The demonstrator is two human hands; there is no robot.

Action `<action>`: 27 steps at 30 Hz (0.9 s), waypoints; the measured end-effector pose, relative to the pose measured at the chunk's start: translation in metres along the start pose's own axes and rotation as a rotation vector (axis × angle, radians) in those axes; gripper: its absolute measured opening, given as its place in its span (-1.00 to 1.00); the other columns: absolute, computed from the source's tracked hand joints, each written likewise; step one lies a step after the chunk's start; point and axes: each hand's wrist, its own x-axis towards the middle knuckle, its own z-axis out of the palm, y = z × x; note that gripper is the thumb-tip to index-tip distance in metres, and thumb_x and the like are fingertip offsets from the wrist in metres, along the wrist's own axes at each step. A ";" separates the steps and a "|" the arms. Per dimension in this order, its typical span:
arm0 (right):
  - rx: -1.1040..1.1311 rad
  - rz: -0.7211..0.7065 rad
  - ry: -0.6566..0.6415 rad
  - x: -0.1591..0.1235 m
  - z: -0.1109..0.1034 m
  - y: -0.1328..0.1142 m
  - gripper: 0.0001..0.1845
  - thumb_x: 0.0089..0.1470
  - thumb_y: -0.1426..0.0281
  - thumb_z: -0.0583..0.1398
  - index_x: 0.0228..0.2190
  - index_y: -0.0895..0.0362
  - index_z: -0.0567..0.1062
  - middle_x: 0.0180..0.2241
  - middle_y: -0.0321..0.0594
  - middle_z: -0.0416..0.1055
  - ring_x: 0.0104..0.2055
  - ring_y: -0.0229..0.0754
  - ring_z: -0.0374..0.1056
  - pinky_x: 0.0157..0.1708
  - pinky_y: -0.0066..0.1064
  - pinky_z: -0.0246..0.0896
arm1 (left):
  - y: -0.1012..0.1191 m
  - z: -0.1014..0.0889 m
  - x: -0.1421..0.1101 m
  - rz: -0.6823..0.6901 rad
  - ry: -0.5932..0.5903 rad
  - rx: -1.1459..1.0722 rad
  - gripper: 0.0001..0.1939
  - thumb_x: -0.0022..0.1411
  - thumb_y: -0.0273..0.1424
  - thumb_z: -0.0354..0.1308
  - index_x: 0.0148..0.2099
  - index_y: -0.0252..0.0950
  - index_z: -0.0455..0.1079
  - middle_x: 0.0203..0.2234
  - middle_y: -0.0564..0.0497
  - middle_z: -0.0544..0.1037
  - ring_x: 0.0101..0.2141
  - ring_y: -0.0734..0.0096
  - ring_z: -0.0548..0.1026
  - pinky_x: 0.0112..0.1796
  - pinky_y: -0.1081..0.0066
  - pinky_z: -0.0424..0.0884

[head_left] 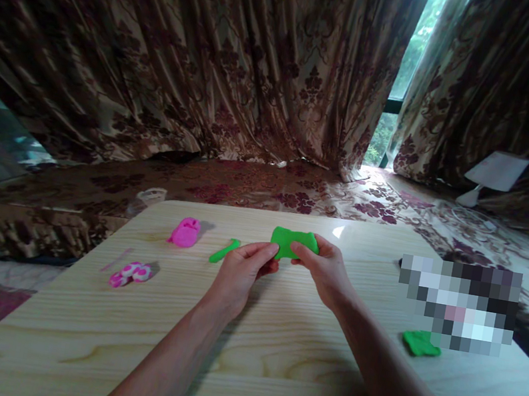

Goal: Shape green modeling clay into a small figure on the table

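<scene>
Both my hands hold a flat piece of green modelling clay (294, 241) just above the light wooden table (238, 356). My left hand (241, 274) pinches its left edge between thumb and fingers. My right hand (326, 269) grips its right edge from behind. A thin green clay roll (224, 251) lies on the table just left of my left hand. Further left sit a pink clay lump (184, 232) and a small pink-and-white clay shape (131, 273).
Another green clay piece (420, 344) lies near the table's right side, beside a blurred-out object (457, 304). A clear cup (150, 196) stands past the table's far left corner. Patterned curtains (215, 68) hang behind, and a white lamp (494, 174) stands at the far right.
</scene>
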 end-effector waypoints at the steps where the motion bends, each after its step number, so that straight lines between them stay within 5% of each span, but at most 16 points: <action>1: 0.007 -0.005 0.005 0.000 -0.001 0.000 -0.81 -0.15 0.32 0.25 -0.46 0.19 0.46 -0.50 -0.30 0.39 -0.44 -0.30 0.28 -0.42 -0.42 0.27 | 0.000 0.000 0.000 0.007 -0.004 -0.006 -0.75 -0.04 -0.28 0.26 -0.34 -0.36 0.47 -0.55 0.04 0.46 -0.50 0.54 0.38 -0.34 0.44 0.33; 8: 0.026 -0.001 0.003 0.002 -0.003 -0.002 -0.80 -0.16 0.31 0.26 -0.46 0.19 0.46 -0.50 -0.31 0.37 -0.45 -0.32 0.27 -0.44 -0.45 0.27 | 0.002 0.000 -0.002 -0.010 -0.109 0.120 -0.79 0.01 -0.27 0.22 -0.41 -0.35 0.45 -0.53 0.04 0.45 -0.46 0.52 0.37 -0.32 0.44 0.31; 27: -0.009 0.002 -0.015 0.001 -0.002 -0.002 -0.80 -0.15 0.30 0.25 -0.48 0.18 0.46 -0.52 -0.31 0.37 -0.46 -0.30 0.26 -0.43 -0.43 0.24 | 0.002 -0.001 0.002 0.068 0.083 -0.009 -0.71 -0.11 -0.22 0.29 -0.36 -0.32 0.49 -0.52 0.04 0.50 -0.49 0.52 0.40 -0.34 0.42 0.32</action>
